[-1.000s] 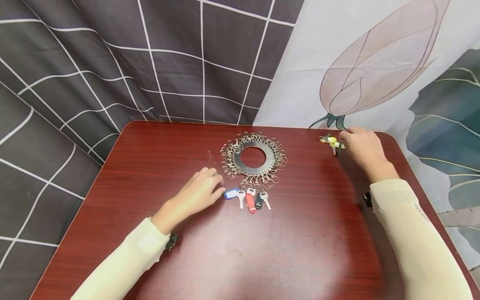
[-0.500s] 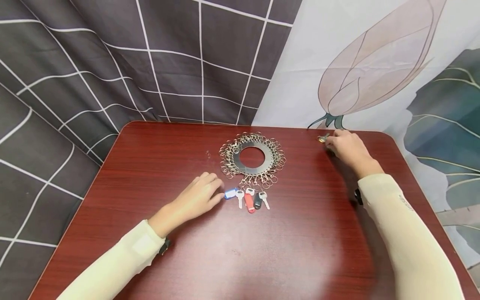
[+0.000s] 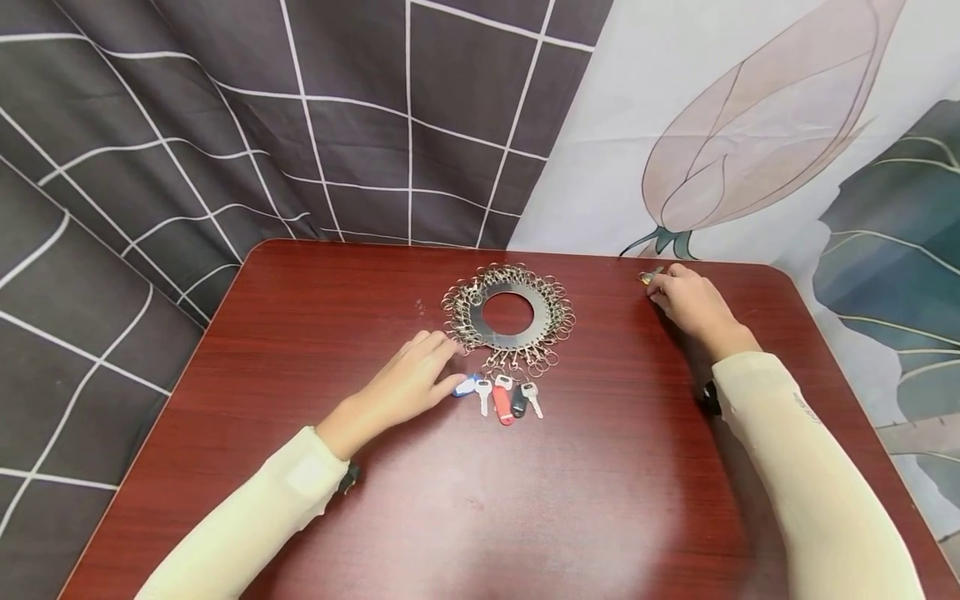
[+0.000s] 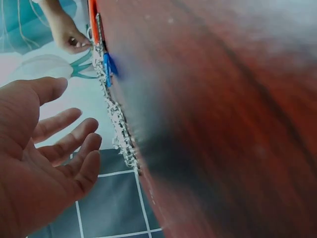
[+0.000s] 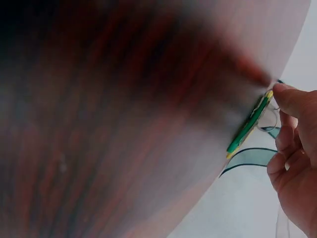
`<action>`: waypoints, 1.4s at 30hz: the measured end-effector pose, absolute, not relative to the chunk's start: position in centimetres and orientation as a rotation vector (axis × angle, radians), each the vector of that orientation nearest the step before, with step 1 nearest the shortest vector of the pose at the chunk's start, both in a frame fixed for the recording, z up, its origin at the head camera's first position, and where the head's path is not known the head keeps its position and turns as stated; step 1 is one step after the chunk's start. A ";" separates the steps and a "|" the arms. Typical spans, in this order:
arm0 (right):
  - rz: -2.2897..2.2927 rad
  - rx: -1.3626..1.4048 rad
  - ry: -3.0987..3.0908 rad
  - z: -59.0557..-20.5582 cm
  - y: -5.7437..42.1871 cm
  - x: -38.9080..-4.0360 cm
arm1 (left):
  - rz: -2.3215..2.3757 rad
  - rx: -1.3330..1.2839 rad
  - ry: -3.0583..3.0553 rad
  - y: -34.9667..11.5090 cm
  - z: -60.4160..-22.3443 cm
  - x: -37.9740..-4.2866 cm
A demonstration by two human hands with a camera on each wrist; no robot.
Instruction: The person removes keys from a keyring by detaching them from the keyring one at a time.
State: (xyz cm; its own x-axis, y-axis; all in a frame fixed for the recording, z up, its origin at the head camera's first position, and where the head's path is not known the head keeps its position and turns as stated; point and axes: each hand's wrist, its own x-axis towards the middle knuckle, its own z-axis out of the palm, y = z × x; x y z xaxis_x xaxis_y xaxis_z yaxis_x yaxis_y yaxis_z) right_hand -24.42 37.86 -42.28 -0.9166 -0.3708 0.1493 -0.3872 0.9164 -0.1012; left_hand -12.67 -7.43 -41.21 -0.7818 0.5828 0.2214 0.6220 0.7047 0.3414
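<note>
A flat metal key-holder ring (image 3: 480, 317), edged with small clips and split rings, lies on the red-brown table. Keys and tags fan out at its near edge: a blue tag (image 3: 467, 385), a red tag (image 3: 503, 405), a black tag (image 3: 519, 401) and silver keys (image 3: 533, 400). My left hand (image 3: 405, 379) hovers beside them, fingers loosely spread, thumb tip overlapping the blue tag in the head view. At the far right, my right hand (image 3: 693, 304) pinches a key tag (image 5: 250, 124) with green and yellow edges; a small ring hangs beside it. The hand hides most of that bunch.
The table's back edge (image 3: 360, 244) meets a dark gridded curtain (image 3: 345, 142) and a white curtain (image 3: 600, 167) with a flower print. Another part of the bunch (image 3: 648, 277) lies just left of my right fingertips.
My right hand has moved left over the tag bunch, covering tags seen before. My left hand has shifted slightly right and forward, closer to the blue tag and metal ring.
</note>
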 end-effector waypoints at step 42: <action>0.795 1.021 -3.031 -41.1 20.9 -16.1 | -0.592 -1.044 -2.846 -1.4 -40.3 -15.8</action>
